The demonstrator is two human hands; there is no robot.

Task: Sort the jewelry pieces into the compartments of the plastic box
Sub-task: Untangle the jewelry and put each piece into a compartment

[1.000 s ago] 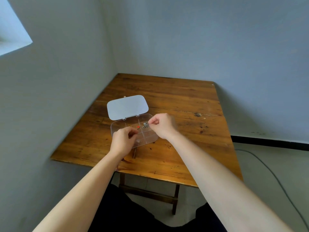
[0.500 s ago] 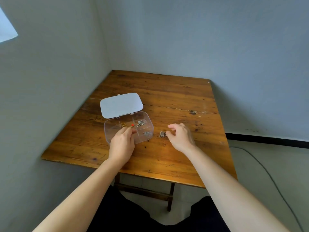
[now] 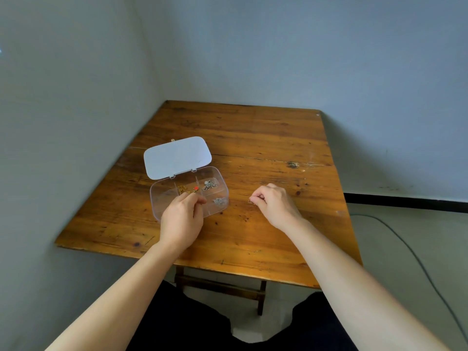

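Note:
A clear plastic box [image 3: 162, 198] with compartments lies on the wooden table [image 3: 253, 138], its white lid [image 3: 177, 157] folded open behind it. A gold chain with a red piece [image 3: 188, 190] lies in the back middle compartment. Silver pieces [image 3: 209, 184] fill the back right compartment, and more silver pieces [image 3: 219, 201] lie in the front right one. My left hand [image 3: 182, 220] rests over the box's front, fingers curled at the gold chain. My right hand [image 3: 276, 205] is on the table right of the box, fingertips pinched on a small jewelry piece [image 3: 250, 201].
The table stands in a corner, with walls close behind and to the left. Its front edge is near my lap. A cable [image 3: 415, 257] runs across the floor on the right.
My right hand moved from over the box to the table on its right and closed its fingers on a small piece there. My left hand stayed at the box.

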